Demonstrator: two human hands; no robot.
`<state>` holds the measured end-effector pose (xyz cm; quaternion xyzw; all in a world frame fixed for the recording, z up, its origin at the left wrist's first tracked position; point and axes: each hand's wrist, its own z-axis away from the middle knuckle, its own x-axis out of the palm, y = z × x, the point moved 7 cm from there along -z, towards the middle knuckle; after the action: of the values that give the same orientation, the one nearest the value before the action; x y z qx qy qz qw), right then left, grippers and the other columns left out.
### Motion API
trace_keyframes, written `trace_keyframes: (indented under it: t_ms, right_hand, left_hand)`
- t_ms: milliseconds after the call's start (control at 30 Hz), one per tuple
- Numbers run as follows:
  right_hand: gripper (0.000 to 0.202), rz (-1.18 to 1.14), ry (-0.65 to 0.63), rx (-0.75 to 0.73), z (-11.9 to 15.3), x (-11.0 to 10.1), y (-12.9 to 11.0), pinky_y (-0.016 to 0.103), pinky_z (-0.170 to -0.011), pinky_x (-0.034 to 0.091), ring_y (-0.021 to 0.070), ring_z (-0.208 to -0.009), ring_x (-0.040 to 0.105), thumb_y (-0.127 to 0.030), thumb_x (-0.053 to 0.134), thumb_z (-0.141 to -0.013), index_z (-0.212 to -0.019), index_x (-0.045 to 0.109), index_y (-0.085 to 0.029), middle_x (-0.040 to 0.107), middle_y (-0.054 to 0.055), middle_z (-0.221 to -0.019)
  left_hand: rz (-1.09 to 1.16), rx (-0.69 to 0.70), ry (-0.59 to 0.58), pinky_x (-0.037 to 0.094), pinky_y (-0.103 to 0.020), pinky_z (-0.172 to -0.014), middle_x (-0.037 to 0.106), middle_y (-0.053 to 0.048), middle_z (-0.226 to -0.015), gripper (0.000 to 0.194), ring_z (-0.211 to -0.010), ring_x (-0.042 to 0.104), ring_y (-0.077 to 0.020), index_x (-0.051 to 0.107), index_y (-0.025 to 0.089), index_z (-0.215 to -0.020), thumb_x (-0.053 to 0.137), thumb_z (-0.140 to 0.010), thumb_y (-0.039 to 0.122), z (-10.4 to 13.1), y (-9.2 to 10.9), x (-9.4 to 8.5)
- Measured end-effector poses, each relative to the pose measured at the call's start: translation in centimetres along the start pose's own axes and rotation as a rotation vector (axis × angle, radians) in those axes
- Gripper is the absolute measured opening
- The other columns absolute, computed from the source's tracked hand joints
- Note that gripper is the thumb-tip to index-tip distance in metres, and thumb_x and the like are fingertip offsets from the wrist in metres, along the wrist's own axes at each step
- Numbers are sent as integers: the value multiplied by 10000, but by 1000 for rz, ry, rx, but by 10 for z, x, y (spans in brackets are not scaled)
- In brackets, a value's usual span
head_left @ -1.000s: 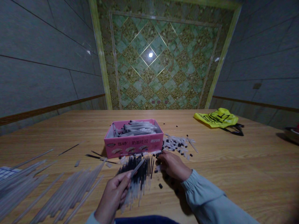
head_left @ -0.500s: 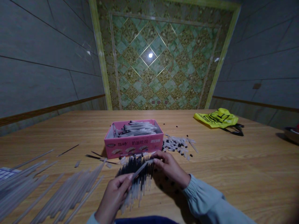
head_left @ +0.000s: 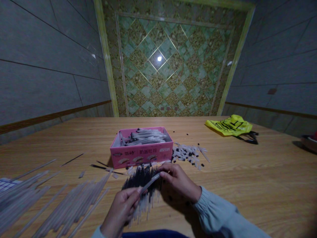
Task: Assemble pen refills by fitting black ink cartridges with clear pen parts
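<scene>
A thin clear tube (head_left: 150, 182) slants between my two hands above the wooden table. My left hand (head_left: 126, 202) is closed on its lower end, and the fingertips of my right hand (head_left: 174, 178) pinch its upper end. Beneath and behind the tube lies a pile of dark-tipped thin rods (head_left: 138, 177) with clear lower ends, partly covered by my hands. Just beyond stands a pink box (head_left: 142, 156), open at the top and holding many similar clear sticks with some black ends.
Long clear tubes (head_left: 71, 206) spread over the left of the table (head_left: 247, 178). Small white and black pieces (head_left: 187, 153) lie right of the box, dark rods (head_left: 71, 160) left of it. A yellow bag (head_left: 230, 125) sits at the back right, a bowl (head_left: 309, 142) at the right edge.
My right hand has shifted slightly down and left along with the upper end of the tube. Less of the tube shows between my hands. My left hand has barely moved.
</scene>
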<state>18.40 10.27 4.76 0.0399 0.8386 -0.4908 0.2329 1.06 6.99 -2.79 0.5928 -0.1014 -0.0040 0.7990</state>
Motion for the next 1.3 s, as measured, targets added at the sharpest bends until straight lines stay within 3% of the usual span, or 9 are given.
trace_keyframes:
  t_ms: [200,367,633,767,900,1067,1167,1233,1300]
  right_hand:
    - [185,114,39,-154,4,-2,-17,272,-764,454,167,-837,594,-247,590,-839,-1007,639,-185,668,49,-916]
    - [192,215,11,-271,8,0,-21,242,-700,448,154,-763,600,-297,498,-899,-951,634,-171,664,55,-834]
    - [295,446,24,-422,16,8,-29,240,-600,403,152,-654,562,-313,362,-947,-909,609,-159,636,70,-729]
    - [334,424,20,-347,18,11,-28,232,-583,383,148,-630,554,-325,345,-950,-834,608,-155,620,61,-688]
    - [327,374,34,-190,18,11,-23,219,-566,349,127,-585,520,-305,385,-934,-725,591,-162,566,21,-626]
    - [352,261,26,-6,13,12,-9,216,-530,297,105,-531,424,-307,416,-908,-598,507,-167,445,-30,-550]
    - [364,100,48,72,9,11,3,208,-514,295,102,-540,389,-353,458,-882,-568,471,-168,405,-41,-546]
    - [375,-11,108,105,6,6,10,207,-500,295,100,-533,373,-386,489,-857,-552,455,-170,391,-45,-536]
    - [385,-113,199,134,4,-1,16,207,-486,299,98,-519,376,-422,513,-833,-548,457,-169,399,-44,-523]
  left_hand:
    - [191,-98,-72,11,-186,-362,248,137,-413,441,-329,95,15,624,107,-734,713,-597,516,1,-4,3]
    - [146,-57,-132,15,-190,-362,201,145,-402,439,-335,85,10,634,99,-739,689,-633,521,3,-4,7]
    - [88,-10,-93,22,-198,-364,193,140,-399,466,-338,74,6,637,101,-673,703,-582,553,5,-3,6]
    - [-166,146,-2,198,-204,-356,400,45,-373,477,-341,287,-53,697,103,-626,687,-570,577,5,13,-3]
    - [-429,363,93,433,-286,-594,700,-84,-632,323,-630,595,-217,754,160,-625,661,-655,468,15,39,-2]
    - [-505,456,209,467,-316,-673,724,-85,-684,202,-699,634,-266,771,206,-664,673,-663,383,22,47,1]
    - [-580,482,195,466,-318,-715,723,-79,-733,262,-744,638,-263,769,214,-746,603,-733,416,20,44,2]
    - [-648,511,231,454,-319,-774,721,-81,-832,350,-840,634,-261,750,211,-861,485,-813,434,20,48,-5]
    - [-758,565,366,405,-319,-883,692,-96,-1014,410,-1003,589,-256,700,194,-988,369,-869,404,25,59,-20]
